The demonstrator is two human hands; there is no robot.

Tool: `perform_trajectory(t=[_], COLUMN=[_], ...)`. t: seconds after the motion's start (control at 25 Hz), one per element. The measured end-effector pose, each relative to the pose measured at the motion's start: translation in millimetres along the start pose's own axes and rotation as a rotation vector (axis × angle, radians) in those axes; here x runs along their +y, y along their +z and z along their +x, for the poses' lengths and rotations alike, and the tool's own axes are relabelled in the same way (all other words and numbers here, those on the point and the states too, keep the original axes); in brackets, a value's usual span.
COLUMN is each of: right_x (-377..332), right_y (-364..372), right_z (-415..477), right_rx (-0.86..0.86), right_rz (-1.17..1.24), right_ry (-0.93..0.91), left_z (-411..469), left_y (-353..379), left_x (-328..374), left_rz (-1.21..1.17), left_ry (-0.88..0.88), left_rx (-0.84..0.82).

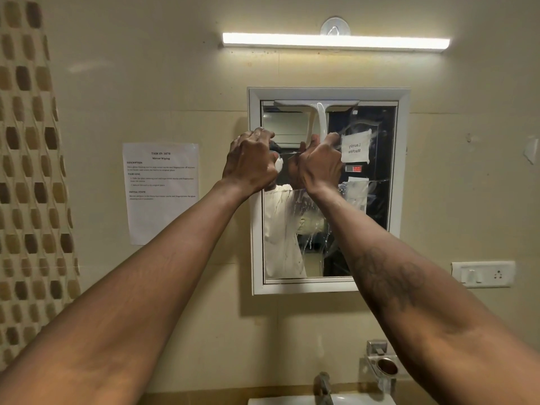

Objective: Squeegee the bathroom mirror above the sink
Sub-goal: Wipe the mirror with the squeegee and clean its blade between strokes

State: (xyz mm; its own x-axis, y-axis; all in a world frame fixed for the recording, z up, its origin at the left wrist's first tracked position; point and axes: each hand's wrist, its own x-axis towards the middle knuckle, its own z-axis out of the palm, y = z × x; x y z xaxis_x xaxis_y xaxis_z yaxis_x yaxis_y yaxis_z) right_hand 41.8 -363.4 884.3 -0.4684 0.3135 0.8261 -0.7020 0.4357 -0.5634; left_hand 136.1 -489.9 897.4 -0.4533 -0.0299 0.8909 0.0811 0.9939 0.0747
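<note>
Taped task sheet [162, 191] on the wall, left hand [249, 160] curled at the mirror [327, 229] frame, what it grips unclear, right hand [321, 162] clenching the white squeegee [317, 105], blade up at the wet glass's top edge

- white squeegee [317, 104] is sitting blade-up along the mirror's top edge, handle hanging down
- white-framed mirror [292, 244] is showing wet streaks lower down

Both bare forearms raised and reaching forward, left hand [249, 160] curled in a loose fist, right hand [321, 162] closed in a tight grip, backs of hands toward camera, right forearm tattooed
</note>
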Motion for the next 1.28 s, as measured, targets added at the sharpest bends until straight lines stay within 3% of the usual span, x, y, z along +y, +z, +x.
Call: perform_trajectory(t=[0.84,1.28], right_x=[17,72], right_y=[4,-7], right_z=[-15,-106], right_rx=[-0.039,-0.192], right_rz=[0.002,-0.049], right_ry=[-0.019,0.05], left_z=[-5,-30], left_y=[7,16], left_x=[-6,-2], left_rz=[0.02,-0.004], left_ry=[-0.001,-0.003], left_rx=[-0.03,-0.043])
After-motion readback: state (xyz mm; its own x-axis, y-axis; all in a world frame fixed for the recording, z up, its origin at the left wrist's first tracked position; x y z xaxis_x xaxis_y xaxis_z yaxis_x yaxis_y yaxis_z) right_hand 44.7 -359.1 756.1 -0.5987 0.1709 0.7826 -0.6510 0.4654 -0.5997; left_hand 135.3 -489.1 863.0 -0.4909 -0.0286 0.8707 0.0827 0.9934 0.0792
